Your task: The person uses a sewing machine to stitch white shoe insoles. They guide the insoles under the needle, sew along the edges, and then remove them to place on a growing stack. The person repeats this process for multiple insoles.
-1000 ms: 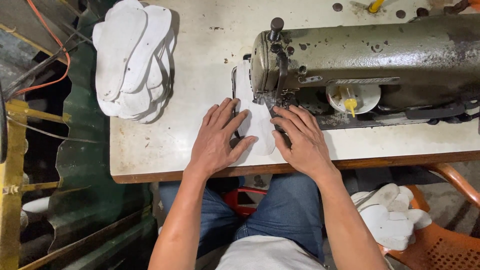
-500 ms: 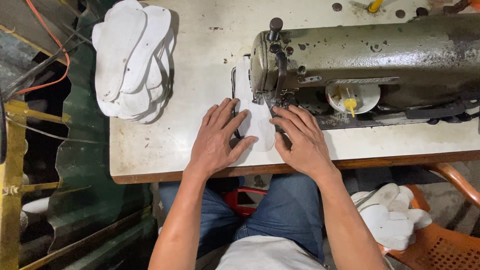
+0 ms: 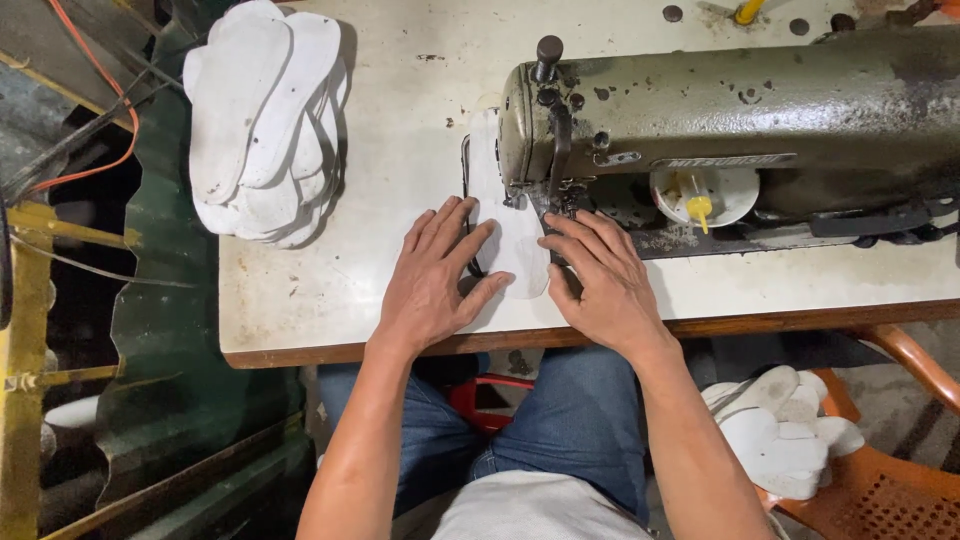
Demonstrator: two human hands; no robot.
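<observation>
Far left, a fanned stack of white insoles (image 3: 262, 120) is sitting near the counter's (image 3: 330, 290) back corner, well apart from the action. Moving in, the left hand (image 3: 435, 280) is lying flat with fingers spread, pressing down on the left edge of a white insole piece (image 3: 505, 225) at the counter's front. That piece is running lengthwise under the head of the grey-green sewing machine (image 3: 730, 120), its far end tucked in by the needle area. The right hand (image 3: 600, 280) is also lying open and flat, fingers fanned, fingertips touching the piece's right edge just beside the presser foot. Lower right, more white cut pieces (image 3: 785, 430) are resting in an orange basket (image 3: 880, 490) beside the person's knee.
</observation>
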